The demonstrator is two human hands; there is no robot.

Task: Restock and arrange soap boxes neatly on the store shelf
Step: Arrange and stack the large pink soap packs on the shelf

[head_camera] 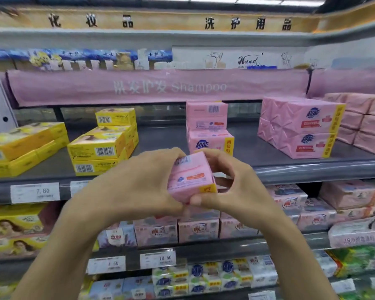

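Two bare hands hold one pink soap pack [191,176] in mid-air, just in front of the grey shelf [312,169]. The left hand [143,182] and right hand [232,187] both grip it, fingers [169,152] curled over its top edge and thumbs beneath. The placing step seems to be in hand. Next, the pack likely needs squaring and setting by the pink stack [210,128] behind it.

Pink soap pack [191,176] with yellow corner; yellow boxes [100,148] behind.
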